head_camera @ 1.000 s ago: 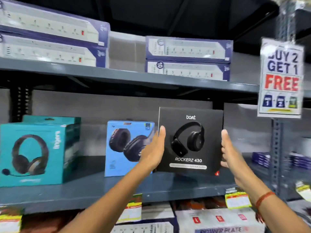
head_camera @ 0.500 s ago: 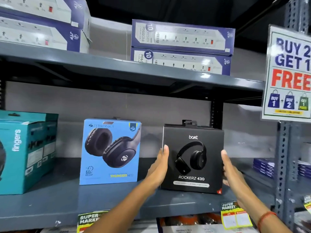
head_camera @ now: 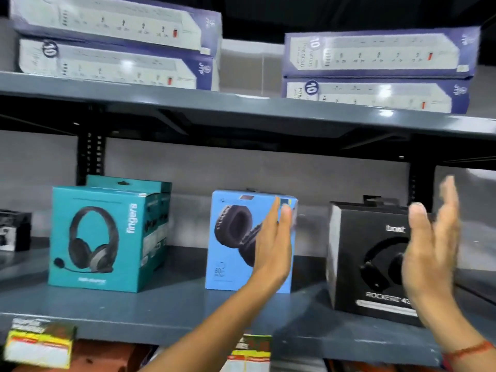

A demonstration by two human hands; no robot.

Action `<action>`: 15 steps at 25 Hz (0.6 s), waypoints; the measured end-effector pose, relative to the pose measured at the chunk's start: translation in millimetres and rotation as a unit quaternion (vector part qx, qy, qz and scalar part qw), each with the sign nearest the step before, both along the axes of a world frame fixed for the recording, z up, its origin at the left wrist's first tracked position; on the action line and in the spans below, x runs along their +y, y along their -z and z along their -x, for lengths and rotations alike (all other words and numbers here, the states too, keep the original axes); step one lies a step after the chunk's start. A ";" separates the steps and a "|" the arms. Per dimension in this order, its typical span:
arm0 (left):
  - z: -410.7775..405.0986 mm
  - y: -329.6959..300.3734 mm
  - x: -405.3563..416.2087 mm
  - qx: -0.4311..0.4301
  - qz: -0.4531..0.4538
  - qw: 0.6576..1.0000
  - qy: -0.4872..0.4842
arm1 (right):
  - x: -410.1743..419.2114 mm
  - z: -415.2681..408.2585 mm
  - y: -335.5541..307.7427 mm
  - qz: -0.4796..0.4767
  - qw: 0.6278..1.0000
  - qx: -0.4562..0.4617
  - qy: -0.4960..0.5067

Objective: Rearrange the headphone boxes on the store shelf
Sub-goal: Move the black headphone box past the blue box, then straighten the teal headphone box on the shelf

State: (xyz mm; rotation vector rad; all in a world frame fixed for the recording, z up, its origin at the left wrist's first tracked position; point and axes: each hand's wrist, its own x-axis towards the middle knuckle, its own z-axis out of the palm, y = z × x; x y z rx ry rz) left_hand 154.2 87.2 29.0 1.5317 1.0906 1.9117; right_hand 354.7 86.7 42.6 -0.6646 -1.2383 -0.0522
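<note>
Head view: black box [head_camera: 367, 259] stands on shelf [head_camera: 166, 310], right end, front facing out so shoppers can see. Blue box [head_camera: 233, 237] middle, teal box [head_camera: 99, 237] left. Left hand [head_camera: 273, 245] flat, open, holding nothing, before blue box. Right hand [head_camera: 429, 253] open, empty, before black box.

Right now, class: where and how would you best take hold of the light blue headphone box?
Probably clasp the light blue headphone box by its two upright side faces, coming from the front. It stands upright, with open shelf either side; the left hand is already open before it.
</note>
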 end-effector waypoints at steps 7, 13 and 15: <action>234.6 -14.4 -69.2 -0.041 -0.231 0.940 -0.248 | -29.7 253.4 7.5 0.244 0.892 -0.094 -0.368; 419.3 29.4 -64.6 -0.187 0.081 0.940 -0.273 | 0.2 371.1 43.6 0.450 0.758 -0.044 -0.469; 439.0 37.7 -55.9 -0.206 0.164 0.951 -0.163 | 10.7 392.7 49.0 0.473 0.759 -0.029 -0.447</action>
